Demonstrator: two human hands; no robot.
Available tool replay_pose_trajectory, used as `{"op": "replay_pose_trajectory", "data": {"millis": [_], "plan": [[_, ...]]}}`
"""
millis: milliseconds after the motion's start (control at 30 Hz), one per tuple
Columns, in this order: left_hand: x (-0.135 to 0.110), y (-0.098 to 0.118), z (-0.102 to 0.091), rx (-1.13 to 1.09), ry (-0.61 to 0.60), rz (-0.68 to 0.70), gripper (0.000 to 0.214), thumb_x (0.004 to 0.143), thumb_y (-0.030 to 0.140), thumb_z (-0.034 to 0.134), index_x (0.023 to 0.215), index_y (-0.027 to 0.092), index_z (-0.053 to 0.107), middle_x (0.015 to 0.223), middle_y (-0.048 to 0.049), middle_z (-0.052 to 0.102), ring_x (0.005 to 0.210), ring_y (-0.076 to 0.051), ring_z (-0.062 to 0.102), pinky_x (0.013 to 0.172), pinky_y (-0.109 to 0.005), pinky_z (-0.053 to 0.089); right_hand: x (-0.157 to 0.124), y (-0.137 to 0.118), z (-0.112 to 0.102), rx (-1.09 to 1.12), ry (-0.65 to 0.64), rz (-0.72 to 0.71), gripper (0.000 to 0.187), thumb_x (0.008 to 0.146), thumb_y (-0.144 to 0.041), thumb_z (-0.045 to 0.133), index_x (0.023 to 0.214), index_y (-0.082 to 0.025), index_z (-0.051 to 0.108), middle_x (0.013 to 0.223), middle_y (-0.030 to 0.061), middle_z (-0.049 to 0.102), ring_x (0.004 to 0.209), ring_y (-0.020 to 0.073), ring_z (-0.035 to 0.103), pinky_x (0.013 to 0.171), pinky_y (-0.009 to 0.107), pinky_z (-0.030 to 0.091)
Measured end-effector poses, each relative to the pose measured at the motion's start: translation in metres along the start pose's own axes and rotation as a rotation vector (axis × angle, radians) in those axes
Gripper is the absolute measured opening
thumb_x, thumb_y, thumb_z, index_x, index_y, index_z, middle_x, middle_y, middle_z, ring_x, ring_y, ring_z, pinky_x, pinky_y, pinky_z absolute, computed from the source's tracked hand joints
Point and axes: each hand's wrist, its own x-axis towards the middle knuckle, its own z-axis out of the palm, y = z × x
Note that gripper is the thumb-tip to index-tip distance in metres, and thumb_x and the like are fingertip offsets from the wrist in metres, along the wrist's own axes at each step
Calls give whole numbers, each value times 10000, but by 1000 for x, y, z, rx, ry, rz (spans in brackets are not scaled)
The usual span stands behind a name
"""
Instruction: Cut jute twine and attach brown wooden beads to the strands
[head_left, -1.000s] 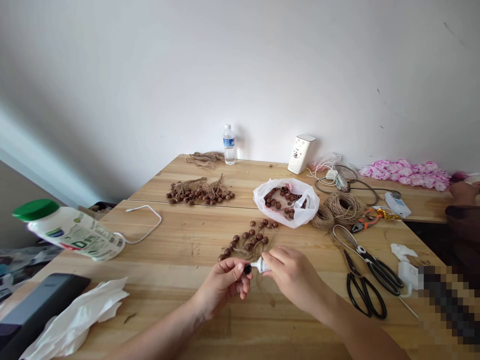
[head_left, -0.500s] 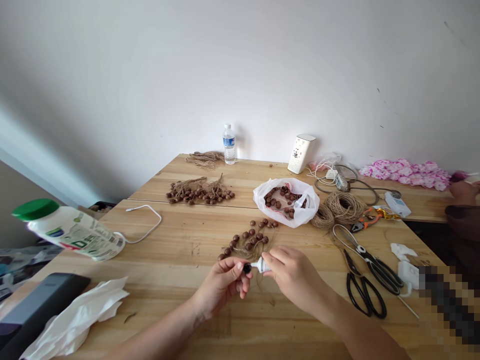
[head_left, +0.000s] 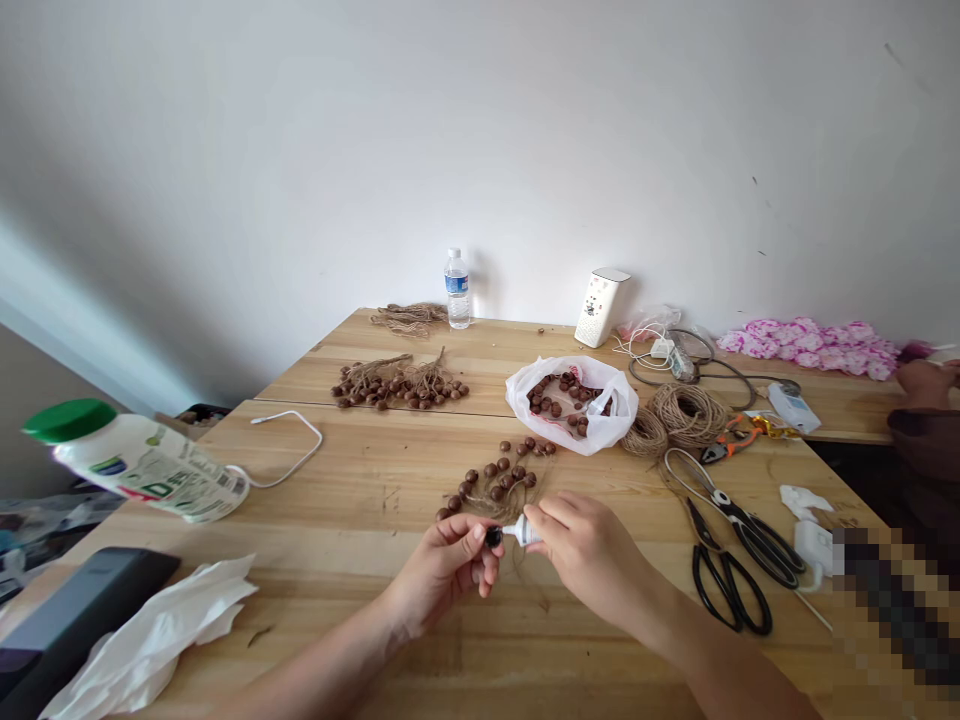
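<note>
In front of the white plastic bag (head_left: 619,418), on the side nearer you and a little to its left, your two hands meet over the table (head_left: 360,600). Your left grip (head_left: 446,560) pinches a small dark round piece (head_left: 493,537) between thumb and fingers. Your right grip (head_left: 589,545) is closed around a white tube (head_left: 528,531), its narrow nozzle pointing left at the piece; you cannot tell whether the two touch. So both things you hold lie nearer you than the bag, raised in your hands.

Between your hands and the bag are loose brown beads (head_left: 499,493) with thin strings among them, and more brown beads sit inside the bag. To the bag's left you have bunches of beads on twine (head_left: 401,386). Behind it and to the left, a water bottle (head_left: 457,287) stands upright beside a hank of twine (head_left: 410,320), while a white box (head_left: 602,307) stands behind it.

Just right of the bag are coils of twine (head_left: 688,415), then orange-handled pliers (head_left: 729,441). In front of it and to the right lie black scissors (head_left: 724,560) and black-and-white scissors (head_left: 741,517). Well left of it, the green-capped bottle (head_left: 161,465) leans at a tilt.
</note>
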Motion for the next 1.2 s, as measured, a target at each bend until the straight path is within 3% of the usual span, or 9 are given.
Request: {"op": "replay_pose_trajectory", "data": {"millis": [500,900,1200], "plan": [[2,-5,-2,-16,25,-21,288,638,322,813,782,114,676,663,-58,687,481,-117,593,428,-207,454,1,-4,1,-45,-15,-19,71,848,-162,620,913,-142,598,728,30,581,697,169,519,604,281,379],[4,-7,-4,-50,18,-22,291,609,299,834,761,117,666,635,-50,687,467,-110,588,422,-196,453,-1,-6,4,-51,18,-45,164,872,-128,565,1032,-118,596,748,38,588,704,172,506,605,290,376],[3,-6,-3,-67,5,-30,267,617,288,830,757,123,674,638,-48,684,471,-110,593,417,-191,453,0,-4,4,-50,13,-30,147,835,-146,630,978,-125,599,745,24,585,699,169,508,591,290,371]]}}
